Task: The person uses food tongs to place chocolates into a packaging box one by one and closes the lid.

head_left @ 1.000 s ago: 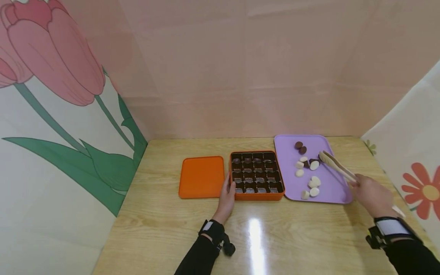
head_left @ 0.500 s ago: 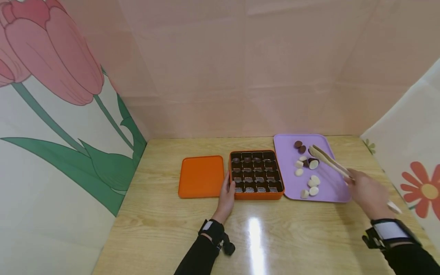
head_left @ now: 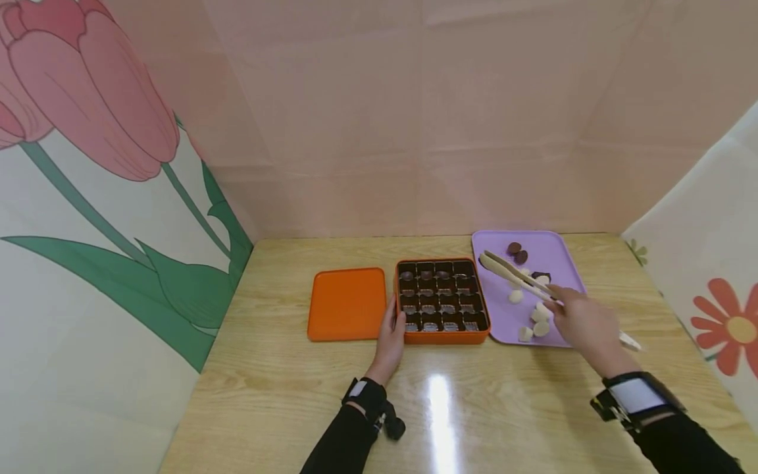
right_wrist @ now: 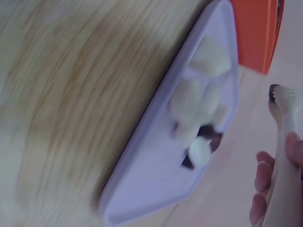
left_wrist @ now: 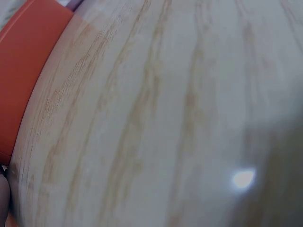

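Note:
In the head view my left hand [head_left: 388, 345] rests against the left side of an orange box [head_left: 444, 338], its fingers lying along the wall. The box has a dark insert of small compartments, with several dark chocolates in its rear part. My right hand [head_left: 586, 326] grips a pair of cream tongs [head_left: 502, 267] that reach over a purple tray [head_left: 497, 329]. A small dark chocolate [right_wrist: 272, 92] is pinched at the tongs' tips in the right wrist view. White chocolates [head_left: 541, 328] and dark chocolates [head_left: 520, 257] lie on the tray, some hidden behind the tongs.
A flat orange lid [head_left: 347, 305] lies left of the box. All of this stands on a wood-grain table [head_left: 266, 395] with a bright light reflection at the front. A pink backdrop [head_left: 414, 131] rises behind, and flower-printed cloths hang at both sides.
My right hand has carried the tongs leftward across the tray, with their tips leaving the dark pieces and coming close to the box. The left hand and the box stay in place.

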{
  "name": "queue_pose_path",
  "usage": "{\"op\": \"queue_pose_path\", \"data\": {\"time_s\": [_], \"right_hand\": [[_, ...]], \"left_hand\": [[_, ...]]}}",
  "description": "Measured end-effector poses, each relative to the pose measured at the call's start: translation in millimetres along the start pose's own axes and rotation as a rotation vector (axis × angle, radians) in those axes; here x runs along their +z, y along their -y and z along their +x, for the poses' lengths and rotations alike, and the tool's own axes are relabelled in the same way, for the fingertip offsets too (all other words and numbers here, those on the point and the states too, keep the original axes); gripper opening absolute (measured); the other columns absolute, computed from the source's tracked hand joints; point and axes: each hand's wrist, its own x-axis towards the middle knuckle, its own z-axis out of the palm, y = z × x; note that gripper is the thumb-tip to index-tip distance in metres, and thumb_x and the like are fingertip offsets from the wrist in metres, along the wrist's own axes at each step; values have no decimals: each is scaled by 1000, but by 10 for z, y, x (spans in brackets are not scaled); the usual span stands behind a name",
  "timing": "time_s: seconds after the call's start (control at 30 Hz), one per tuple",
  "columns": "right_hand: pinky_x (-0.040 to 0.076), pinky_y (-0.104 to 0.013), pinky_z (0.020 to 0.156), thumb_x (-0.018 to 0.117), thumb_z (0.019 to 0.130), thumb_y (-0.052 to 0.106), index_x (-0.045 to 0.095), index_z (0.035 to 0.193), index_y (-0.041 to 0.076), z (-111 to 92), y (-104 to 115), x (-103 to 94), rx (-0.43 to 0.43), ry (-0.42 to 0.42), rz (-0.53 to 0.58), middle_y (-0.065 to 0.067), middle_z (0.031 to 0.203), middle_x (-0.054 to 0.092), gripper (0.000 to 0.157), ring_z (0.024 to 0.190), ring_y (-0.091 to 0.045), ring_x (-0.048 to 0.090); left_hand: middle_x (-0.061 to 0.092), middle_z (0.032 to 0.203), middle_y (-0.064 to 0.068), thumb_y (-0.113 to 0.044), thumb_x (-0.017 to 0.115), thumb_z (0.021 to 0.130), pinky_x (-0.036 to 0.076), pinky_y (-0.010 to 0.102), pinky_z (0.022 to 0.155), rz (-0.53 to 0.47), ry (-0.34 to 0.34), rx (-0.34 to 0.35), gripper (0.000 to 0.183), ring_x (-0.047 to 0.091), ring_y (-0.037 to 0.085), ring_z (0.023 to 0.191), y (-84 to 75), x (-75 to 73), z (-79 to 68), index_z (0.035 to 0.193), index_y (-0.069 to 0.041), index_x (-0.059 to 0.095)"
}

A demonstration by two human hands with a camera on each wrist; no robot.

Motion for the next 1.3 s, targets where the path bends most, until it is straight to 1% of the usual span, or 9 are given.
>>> {"op": "queue_pose_path", "data": {"time_s": [0.1,0.13,0.2,0.4,0.57,0.77,0.93,1.13,1.3], "right_hand": [[31,-38,30,66,83,21,65,113,5,46,127,48,-41,-18,11,-26,88,71,35,43,-25,48],[33,-39,31,66,83,22,65,114,5,63,161,61,-46,-7,16,-26,90,71,35,45,-26,50],[35,-40,32,66,82,21,65,114,5,92,226,98,-69,-15,22,-25,89,72,36,46,-27,52],[41,-44,35,66,83,23,65,115,5,149,328,180,-75,21,23,-21,83,75,37,58,-33,62],[40,-42,33,66,82,24,65,118,8,165,347,210,-82,26,2,-18,81,75,39,54,-32,60],[39,-40,31,66,82,24,64,120,9,169,362,221,-87,29,-5,-16,81,75,41,53,-30,60],[41,-41,32,66,82,24,64,120,9,172,367,230,-71,42,-3,-16,84,75,41,54,-31,60],[41,-44,33,66,82,23,63,120,10,158,352,247,-68,37,4,-17,85,75,41,57,-33,61],[44,-48,38,65,83,22,62,121,8,109,319,227,-33,53,26,-20,91,75,41,65,-37,64]], "left_hand": [[12,161,-4,-41,36,100,27,54,115,4,-3,8,54,16,26,143,-6,-2,-3,150,-40,15],[11,161,-3,-40,36,100,27,55,115,5,-3,12,54,17,27,143,-4,-2,-2,150,-39,15],[11,161,-1,-40,36,100,27,56,114,4,-3,18,54,16,28,143,-8,-2,-5,150,-39,15],[11,161,0,-39,36,100,28,57,114,3,-1,4,54,17,30,143,-17,2,-19,150,-40,15],[11,161,-2,-41,36,100,28,57,114,9,-3,-11,54,17,29,143,-18,5,-10,150,-39,15],[11,161,-4,-43,36,99,28,56,114,-1,-4,-30,54,16,27,143,-23,0,1,149,-44,15],[11,161,-2,-42,37,100,27,56,114,4,-6,-14,54,16,29,143,-25,0,-1,149,-43,16],[11,161,-4,-43,37,99,28,56,114,2,-6,-27,54,16,27,143,-13,3,0,149,-44,15],[12,161,-3,-41,37,100,27,56,114,10,-10,-17,55,17,28,143,1,4,-2,150,-40,16]]}}
